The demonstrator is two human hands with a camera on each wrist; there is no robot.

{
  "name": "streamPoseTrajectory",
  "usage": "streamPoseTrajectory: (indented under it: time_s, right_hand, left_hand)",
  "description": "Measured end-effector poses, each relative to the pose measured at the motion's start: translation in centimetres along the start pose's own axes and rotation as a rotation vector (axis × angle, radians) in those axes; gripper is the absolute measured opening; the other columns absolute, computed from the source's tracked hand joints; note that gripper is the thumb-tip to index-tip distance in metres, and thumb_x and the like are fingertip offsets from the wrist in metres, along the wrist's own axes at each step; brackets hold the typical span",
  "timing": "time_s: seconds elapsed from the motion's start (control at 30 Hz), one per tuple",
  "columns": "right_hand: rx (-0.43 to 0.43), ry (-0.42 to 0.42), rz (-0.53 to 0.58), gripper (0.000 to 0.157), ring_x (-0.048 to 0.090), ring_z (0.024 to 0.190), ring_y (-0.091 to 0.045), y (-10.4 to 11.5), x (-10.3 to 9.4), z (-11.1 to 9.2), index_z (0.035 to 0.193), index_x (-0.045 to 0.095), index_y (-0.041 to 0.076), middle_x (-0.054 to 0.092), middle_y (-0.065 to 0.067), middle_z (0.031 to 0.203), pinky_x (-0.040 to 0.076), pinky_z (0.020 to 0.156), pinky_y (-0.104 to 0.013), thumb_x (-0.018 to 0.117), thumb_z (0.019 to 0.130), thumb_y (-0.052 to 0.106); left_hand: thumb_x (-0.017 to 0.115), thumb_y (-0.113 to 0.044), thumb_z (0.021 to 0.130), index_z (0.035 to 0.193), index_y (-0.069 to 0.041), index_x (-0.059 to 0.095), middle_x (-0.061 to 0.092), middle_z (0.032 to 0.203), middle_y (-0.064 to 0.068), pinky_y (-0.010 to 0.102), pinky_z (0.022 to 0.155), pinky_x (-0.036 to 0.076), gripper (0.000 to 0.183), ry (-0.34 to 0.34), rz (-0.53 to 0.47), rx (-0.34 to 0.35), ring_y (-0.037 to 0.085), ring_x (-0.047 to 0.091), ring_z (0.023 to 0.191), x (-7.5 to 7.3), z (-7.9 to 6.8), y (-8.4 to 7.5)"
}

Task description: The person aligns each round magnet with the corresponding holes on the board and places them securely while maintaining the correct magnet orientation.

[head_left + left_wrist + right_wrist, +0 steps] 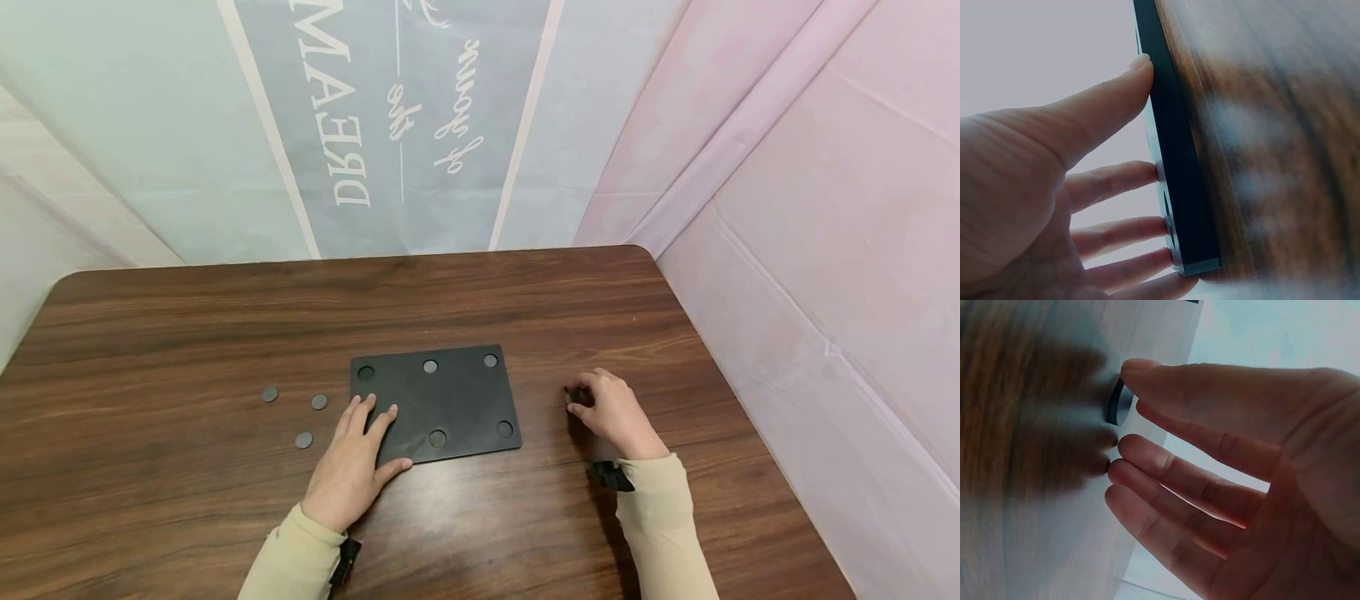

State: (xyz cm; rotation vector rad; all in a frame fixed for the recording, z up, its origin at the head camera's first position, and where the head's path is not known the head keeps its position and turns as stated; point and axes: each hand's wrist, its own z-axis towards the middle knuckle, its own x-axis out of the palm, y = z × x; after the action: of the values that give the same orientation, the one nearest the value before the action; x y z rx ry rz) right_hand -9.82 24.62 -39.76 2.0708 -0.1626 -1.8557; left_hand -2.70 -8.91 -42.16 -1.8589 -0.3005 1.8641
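Observation:
A black rectangular board point(471, 404) with round recesses lies on the table. My left hand point(347, 479) rests on its left part with fingers spread; in the left wrist view the thumb and fingertips touch the board's edge point(1175, 156). Light grey discs sit in the far middle recess point(431, 367) and the far right recess point(491, 361). To the right of the board, my right hand point(611, 410) pinches a small dark-edged disc point(1121, 403) between thumb and index finger, close to the tabletop. The other fingers are bent beside it. My left hand covers the board's near left corner.
Three loose grey discs, one of them the farthest left point(269, 394), lie left of the board on the brown wooden table point(187, 333). A printed fabric backdrop point(420, 167) stands behind the table, and a pale fabric wall point(840, 275) runs along the right.

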Motion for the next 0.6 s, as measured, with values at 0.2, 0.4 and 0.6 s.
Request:
streamPoseTrajectory:
  time_s: [0.2, 0.4, 0.6]
  right_hand:
    - [0.004, -0.003, -0.006, 0.023, 0.060, 0.084, -0.027, -0.09, 0.30, -0.17, 0.099, 0.068, 0.004, 0.061, -0.011, 0.092, 0.051, 0.074, -0.044, 0.073, 0.078, 0.011]
    - [0.014, 0.000, -0.010, 0.020, 0.060, 0.082, -0.025, -0.04, 0.42, -0.02, 0.096, 0.068, 0.003, 0.061, -0.010, 0.090, 0.051, 0.072, -0.043, 0.073, 0.078, 0.009]
    - [0.029, 0.006, 0.004, 0.014, 0.060, 0.076, -0.020, 0.10, 0.43, 0.24, 0.091, 0.067, 0.005, 0.061, -0.009, 0.087, 0.051, 0.066, -0.037, 0.071, 0.078, 0.008]
  left_hand:
    - [0.075, -0.034, 0.075, 0.130, -0.005, 0.053, 0.041, 0.138, 0.025, 0.050, 0.093, 0.046, 0.066, -0.004, 0.005, 0.003, 0.042, 0.031, 0.134, 0.04, -0.04, 0.02]
    - [0.075, -0.034, 0.075, 0.130, -0.005, 0.053, 0.041, 0.138, 0.024, 0.049, 0.092, 0.047, 0.066, -0.001, 0.007, 0.000, 0.041, 0.031, 0.134, -0.02, -0.05, -0.05]
    - [0.075, -0.034, 0.075, 0.130, -0.005, 0.053, 0.041, 0.138, 0.024, 0.049, 0.092, 0.047, 0.066, -0.002, 0.005, -0.001, 0.041, 0.031, 0.134, -0.04, -0.07, -0.04]
